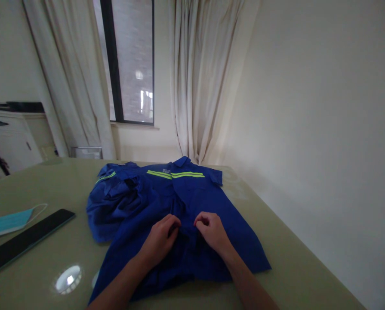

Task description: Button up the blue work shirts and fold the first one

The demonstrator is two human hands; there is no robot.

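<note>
A blue work shirt (218, 215) with yellow-green reflective stripes across its chest lies spread on the table, collar at the far side. My left hand (163, 237) is closed at the lower front of the shirt, fingertips pinched on the cloth near the front opening. Just across from it, my right hand (211, 230) pinches the other side of the opening, thumb and forefinger curled together. Between the two hands the fabric is rucked up; any button there is too small to make out. A crumpled blue garment (110, 211) with a similar stripe is heaped against the shirt's left side.
On the left of the glossy greenish table (66, 181) lie a light-blue face mask (10, 221) and a long black phone-like slab (27, 241). The wall borders the table's right edge. Curtains (192, 77) and a window stand beyond, with a white cabinet (14, 137) at far left.
</note>
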